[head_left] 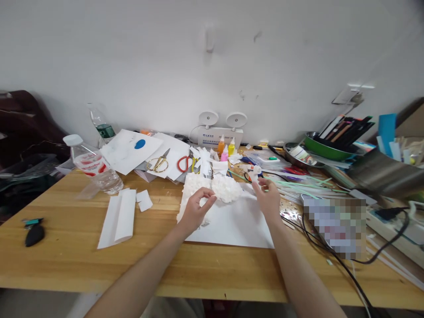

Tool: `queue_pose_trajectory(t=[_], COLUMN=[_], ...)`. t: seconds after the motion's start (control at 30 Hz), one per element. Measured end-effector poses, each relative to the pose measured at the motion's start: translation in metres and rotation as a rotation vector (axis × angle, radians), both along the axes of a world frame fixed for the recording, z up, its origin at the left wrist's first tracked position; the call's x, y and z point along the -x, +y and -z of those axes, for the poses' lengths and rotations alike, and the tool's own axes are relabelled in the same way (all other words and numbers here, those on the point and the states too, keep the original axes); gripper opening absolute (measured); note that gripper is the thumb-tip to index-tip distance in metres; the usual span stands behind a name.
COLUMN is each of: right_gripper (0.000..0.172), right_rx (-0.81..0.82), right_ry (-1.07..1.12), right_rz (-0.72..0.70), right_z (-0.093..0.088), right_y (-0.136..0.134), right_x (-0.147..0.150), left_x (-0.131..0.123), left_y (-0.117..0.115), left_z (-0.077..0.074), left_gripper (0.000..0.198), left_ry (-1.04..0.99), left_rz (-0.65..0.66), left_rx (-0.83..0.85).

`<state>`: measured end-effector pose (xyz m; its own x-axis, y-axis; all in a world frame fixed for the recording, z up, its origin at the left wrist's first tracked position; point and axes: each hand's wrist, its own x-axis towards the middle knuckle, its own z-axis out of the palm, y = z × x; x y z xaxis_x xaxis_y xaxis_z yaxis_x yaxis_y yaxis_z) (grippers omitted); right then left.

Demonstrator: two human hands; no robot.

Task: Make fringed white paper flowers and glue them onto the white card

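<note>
My left hand (198, 208) is closed in a pinch over the white textured pieces; a tiny white bit shows at its fingertips, too small to name. My right hand (267, 194) reaches to a white glue gun (254, 172), its fingers partly curled at the gun's lower part. Between the hands a fluffy white piece (227, 189) rests on a white sheet (238, 227). Another bumpy white piece (189, 187) lies to its left, partly behind my left hand.
Gold scissors (159, 162) and red-handled pliers (183, 164) lie behind on papers. A water bottle (97, 167) and folded paper (118, 218) stand left. Small paint bottles (224, 152) are at the back. A phone (334, 227), black cables (313, 240) and a green bowl (326, 148) of pens are right.
</note>
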<state>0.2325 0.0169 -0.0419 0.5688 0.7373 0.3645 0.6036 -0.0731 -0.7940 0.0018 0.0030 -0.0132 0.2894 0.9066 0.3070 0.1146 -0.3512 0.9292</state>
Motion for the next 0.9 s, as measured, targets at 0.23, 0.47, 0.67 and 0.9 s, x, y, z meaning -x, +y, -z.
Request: queue_pose_trajectory(t=[0.23, 0.47, 0.67, 0.9], right_gripper=[0.030, 0.036, 0.034, 0.022], right_rx=[0.211, 0.122, 0.014, -0.048], right_ry=[-0.219, -0.135, 0.481, 0.579], right_rz=[0.029, -0.073, -0.348, -0.640], right_z=[0.004, -0.015, -0.029, -0.021], right_y=[0.034, 0.021, -0.008, -0.023], right_x=[-0.015, -0.009, 0.006, 0.019], left_x=[0.000, 0.004, 0.005, 0.006], left_y=[0.001, 0.005, 0.004, 0.008], left_z=[0.002, 0.001, -0.003, -0.002], left_gripper=[0.017, 0.016, 0.017, 0.019], left_ry=[-0.055, -0.100, -0.110, -0.177], left_rz=[0.021, 0.046, 0.019, -0.095], left_rx=[0.018, 0.029, 0.084, 0.122])
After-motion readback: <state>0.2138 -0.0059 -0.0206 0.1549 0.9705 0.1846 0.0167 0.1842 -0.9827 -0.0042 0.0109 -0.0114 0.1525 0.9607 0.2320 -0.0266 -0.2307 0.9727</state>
